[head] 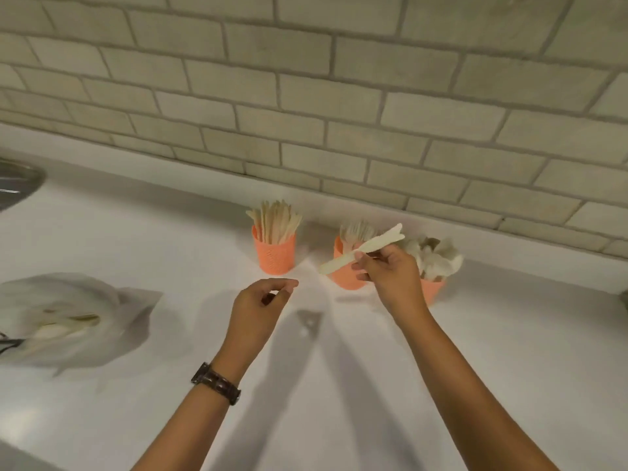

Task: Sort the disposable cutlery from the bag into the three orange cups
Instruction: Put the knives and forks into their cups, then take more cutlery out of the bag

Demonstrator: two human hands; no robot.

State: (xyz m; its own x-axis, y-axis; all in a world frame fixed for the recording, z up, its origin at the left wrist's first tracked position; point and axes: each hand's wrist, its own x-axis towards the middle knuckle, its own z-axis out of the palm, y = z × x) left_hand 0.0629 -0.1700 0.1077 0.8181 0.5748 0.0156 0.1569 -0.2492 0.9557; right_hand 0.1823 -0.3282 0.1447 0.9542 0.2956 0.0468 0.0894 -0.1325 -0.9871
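Three orange cups stand near the tiled wall. The left cup (274, 254) holds several pale knives, the middle cup (343, 270) holds forks, and the right cup (433, 289), partly behind my wrist, holds spoons. My right hand (390, 271) pinches a pale wooden fork (365, 249) in front of the middle cup, tines pointing up and right. My left hand (261, 305) hovers over the counter below the left cup, fingers loosely curled and holding nothing. The clear plastic bag (68, 317) lies at the left with several pieces of cutlery inside.
The white countertop (170, 239) runs back to a beige brick-tile wall (306, 96). A metal sink edge (17, 185) shows at the far left. A dark object sits at the right frame edge (624, 299).
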